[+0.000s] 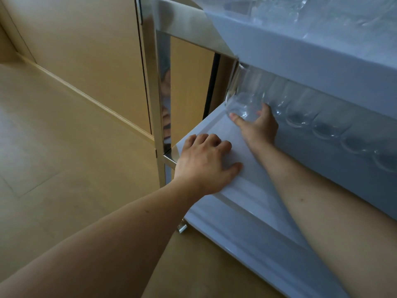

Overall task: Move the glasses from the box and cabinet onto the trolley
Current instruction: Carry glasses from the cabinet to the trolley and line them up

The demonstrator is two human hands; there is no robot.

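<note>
Pale wooden flooring (64,147) and light wood cabinet panels (86,50) fill the left of the view, with a metal-framed trolley (155,104) standing against them on the right. Its white middle shelf (247,190) juts toward the camera, and a white upper tray (311,72) hangs over it, with blurred glassware showing on top.

The person's right hand (260,127) reaches deep onto the middle shelf and holds a clear glass (242,97) near its base, thumb on one side and fingers curled round the other. The glass is tilted, its base at the shelf surface near the far left corner, its mouth up under the edge of the upper tray. Just to its right a row of more clear glasses (322,123) stands along the back of the same shelf.

The left hand (204,164) rests on the near left corner of the shelf, fingers loosely bent, its grip released and holding nothing.
</note>
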